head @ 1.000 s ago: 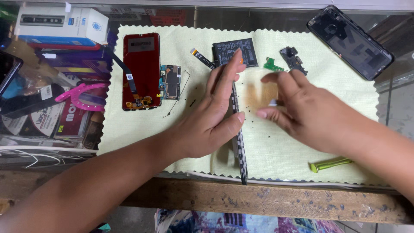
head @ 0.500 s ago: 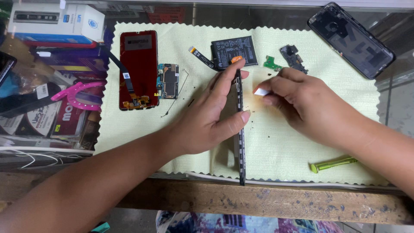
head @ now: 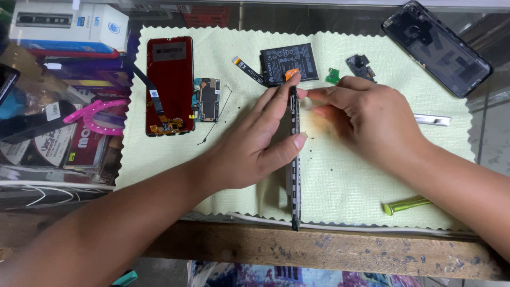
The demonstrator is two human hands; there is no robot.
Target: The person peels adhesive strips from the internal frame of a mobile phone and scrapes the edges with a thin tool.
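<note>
The left hand held a dark phone frame on its edge between spread fingers and thumb, while the right hand pinched a small whitish piece beside it over the yellow cloth.

White rectangular box with blue edge, top left, off cloth, lying on stacked flat packages in blue and purple. Red phone screen panel face down on cloth's left part, grey label near its top. Black rectangular battery with white printed label, top centre of cloth. Disc sleeves with red-white print, far left.
</note>
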